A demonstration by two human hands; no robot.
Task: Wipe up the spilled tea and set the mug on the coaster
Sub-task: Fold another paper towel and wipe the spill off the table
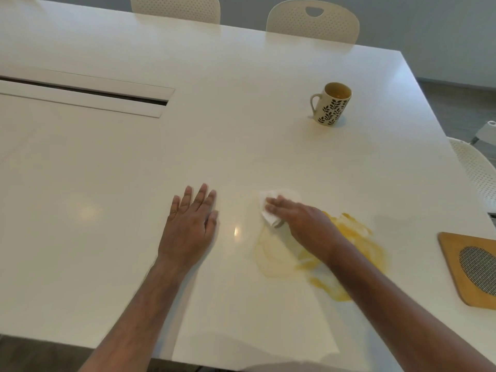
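Tea spill (pixel 357 237) half smeared; tissue (pixel 279 205) pressed flat under right hand (pixel 300 224), best drawn back through spill; left hand (pixel 190 226) spread flat, empty, left of spill.

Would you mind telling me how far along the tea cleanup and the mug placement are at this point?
Done: nothing fully. In hand: the right hand presses a white paper towel at the left edge of the yellow tea spill, much of which remains; the left hand rests flat on the table. Left: finish wiping, then move the leaf-patterned mug, standing far off, onto the wooden coaster.
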